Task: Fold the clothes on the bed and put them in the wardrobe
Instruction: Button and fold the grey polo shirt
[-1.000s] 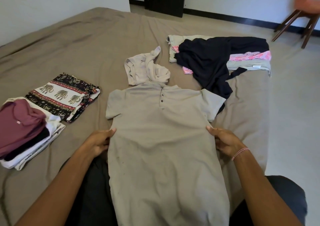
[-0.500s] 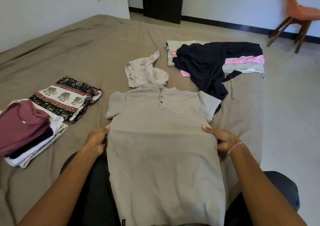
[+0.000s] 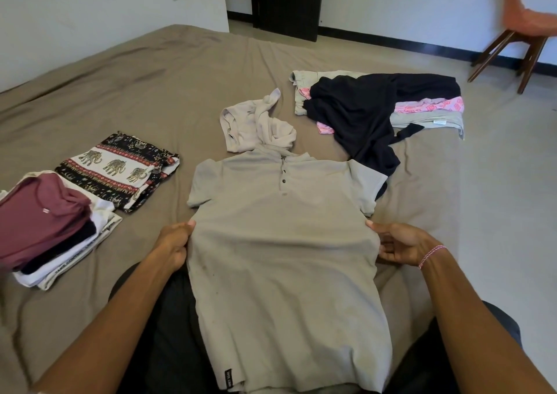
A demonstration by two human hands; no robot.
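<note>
A grey polo shirt was seen laid out flat, front side up, on the brown bed, with its collar pointed away from the person and its lower part drawn over the person's lap. The shirt's left side seam, just below the sleeve, was gripped by the left hand; the fingers were curled together and the cloth was pinched between them and the thumb. The opposite seam was held by the right hand, with the thumb laid on top of the fabric and the fingers bent at the edge; how far they went under the cloth could not be told. A pink and white bracelet was worn on the right wrist. Just beyond the collar, touching it, a pale crumpled garment was lying. Further to the right, a black garment was spread loosely over some pink patterned cloth and other light pieces, and one end of it reached the shirt's right sleeve. On the left part of the bed, an elephant-print garment was lying folded, and beside it a folded stack was placed, topped by a maroon piece. Behind the bed, a dark door and a chair with wooden legs were visible.
</note>
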